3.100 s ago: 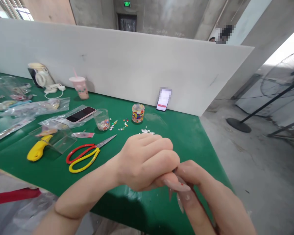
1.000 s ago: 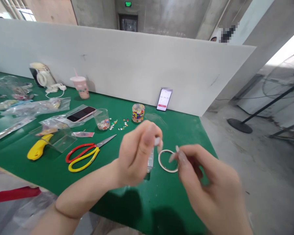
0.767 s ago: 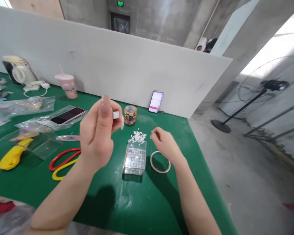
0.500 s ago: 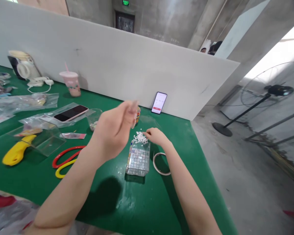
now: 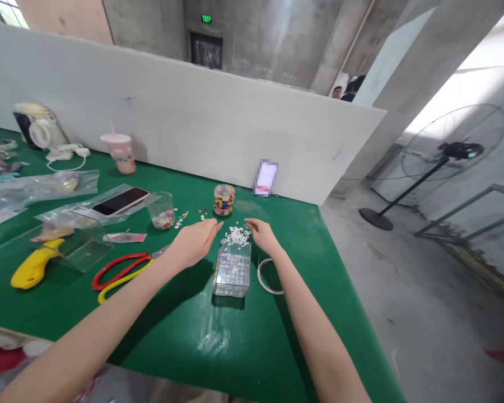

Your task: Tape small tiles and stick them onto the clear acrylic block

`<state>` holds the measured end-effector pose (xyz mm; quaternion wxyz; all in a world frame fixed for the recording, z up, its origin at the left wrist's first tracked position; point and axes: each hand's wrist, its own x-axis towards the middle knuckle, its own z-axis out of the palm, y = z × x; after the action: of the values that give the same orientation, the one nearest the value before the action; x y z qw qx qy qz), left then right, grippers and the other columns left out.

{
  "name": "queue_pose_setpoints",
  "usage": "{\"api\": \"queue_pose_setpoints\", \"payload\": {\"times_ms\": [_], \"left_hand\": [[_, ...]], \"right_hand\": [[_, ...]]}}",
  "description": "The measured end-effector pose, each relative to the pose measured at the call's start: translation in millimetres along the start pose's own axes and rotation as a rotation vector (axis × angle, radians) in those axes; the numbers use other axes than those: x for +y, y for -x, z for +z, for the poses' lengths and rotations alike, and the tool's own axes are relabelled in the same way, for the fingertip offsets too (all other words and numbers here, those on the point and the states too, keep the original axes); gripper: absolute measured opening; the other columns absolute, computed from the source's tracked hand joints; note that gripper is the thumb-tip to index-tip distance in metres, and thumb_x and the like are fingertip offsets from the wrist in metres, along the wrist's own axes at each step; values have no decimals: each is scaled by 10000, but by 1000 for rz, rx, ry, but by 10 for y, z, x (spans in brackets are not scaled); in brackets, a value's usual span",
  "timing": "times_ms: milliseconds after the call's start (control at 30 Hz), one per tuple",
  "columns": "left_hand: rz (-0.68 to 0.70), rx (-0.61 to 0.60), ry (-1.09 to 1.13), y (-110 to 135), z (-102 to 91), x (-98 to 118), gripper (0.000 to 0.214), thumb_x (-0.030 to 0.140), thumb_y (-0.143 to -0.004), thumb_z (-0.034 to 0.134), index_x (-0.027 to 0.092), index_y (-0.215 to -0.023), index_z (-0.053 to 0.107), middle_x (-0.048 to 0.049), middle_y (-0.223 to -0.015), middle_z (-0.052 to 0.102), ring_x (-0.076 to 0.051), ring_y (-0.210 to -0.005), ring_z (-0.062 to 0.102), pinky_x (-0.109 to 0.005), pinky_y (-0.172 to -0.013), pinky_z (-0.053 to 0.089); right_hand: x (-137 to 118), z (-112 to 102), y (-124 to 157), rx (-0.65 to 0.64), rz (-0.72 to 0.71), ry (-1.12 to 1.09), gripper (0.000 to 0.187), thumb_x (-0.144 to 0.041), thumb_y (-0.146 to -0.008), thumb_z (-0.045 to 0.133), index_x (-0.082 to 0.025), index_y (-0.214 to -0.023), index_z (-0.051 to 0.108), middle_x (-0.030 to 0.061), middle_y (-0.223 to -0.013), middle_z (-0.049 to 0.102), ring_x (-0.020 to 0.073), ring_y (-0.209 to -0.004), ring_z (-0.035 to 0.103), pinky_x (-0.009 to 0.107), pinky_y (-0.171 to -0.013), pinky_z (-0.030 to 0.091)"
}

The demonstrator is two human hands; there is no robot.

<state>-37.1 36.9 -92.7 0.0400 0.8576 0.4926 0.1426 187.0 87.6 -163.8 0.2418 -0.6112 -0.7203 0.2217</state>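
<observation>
My left hand (image 5: 194, 244) reaches forward low over the green table (image 5: 180, 330), fingers stretched out, tips just left of a small heap of white pieces (image 5: 237, 235). My right hand (image 5: 263, 235) rests at the right side of that heap, fingertips drawn together on the pieces. What they pinch is too small to make out. In front of the heap, between my forearms, stands a clear plastic box (image 5: 232, 273) with a grid of small tiles inside. A thin white ring (image 5: 265, 281) lies flat beside my right wrist.
Red and yellow scissors (image 5: 120, 270), a yellow-handled tool (image 5: 32, 267), a clear lid, a pink phone (image 5: 120, 200), a glass of coloured bits (image 5: 161, 210), a jar of coloured tiles (image 5: 224, 200) and a propped phone (image 5: 266, 178) lie around. A white board backs the table. The table's edge drops off at right.
My left hand came down from face height, where it held a small white piece, to the table beside the heap. My right hand stayed at the heap. The view shifted slightly.
</observation>
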Motion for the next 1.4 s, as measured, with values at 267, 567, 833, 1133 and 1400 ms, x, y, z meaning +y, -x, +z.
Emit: {"api": "queue_pose_setpoints", "payload": {"times_ms": [267,567,833,1133,1400], "left_hand": [[7,-38,25,95,83,16,269,356,-1017,476,130,-991,619,-29,-885,655,-148,-759,637,-336,-739,542],[35,-76,-74,-79,18,4,260,352,-981,560,128,-1095,626,-50,-972,676,-159,-808,665,-346,-738,578],[195,-96,-276,-117,93,-3,261,340,-972,579,131,-1122,624,-62,-1018,674,-168,-839,669,-349,-737,586],[423,-86,-451,-94,77,77,226,305,-966,592,130,-1106,628,-49,-985,674,-155,-801,665,-330,-711,586],[515,-92,-477,-148,81,22,209,292,-960,599,135,-1094,631,-53,-1007,668,-165,-838,660,-347,-744,580]], "right_hand": [[-8,54,29,-58,-11,-51,276,-332,-959,588,-190,-1194,622,90,-1241,638,215,-1041,650,432,-889,558],[-81,-37,169,-6,9,-280,286,-331,-958,591,-191,-1206,615,93,-1252,632,220,-1055,646,439,-895,555],[-414,234,424,151,74,-641,301,-353,-961,585,-172,-1200,610,82,-1166,659,196,-947,672,394,-805,583],[-501,334,576,352,91,-913,322,-363,-964,578,-173,-1224,592,81,-1153,656,191,-921,672,383,-779,585],[-495,348,595,357,21,-1016,299,-358,-962,584,-162,-1187,606,69,-1099,667,173,-867,673,354,-735,587]]}}
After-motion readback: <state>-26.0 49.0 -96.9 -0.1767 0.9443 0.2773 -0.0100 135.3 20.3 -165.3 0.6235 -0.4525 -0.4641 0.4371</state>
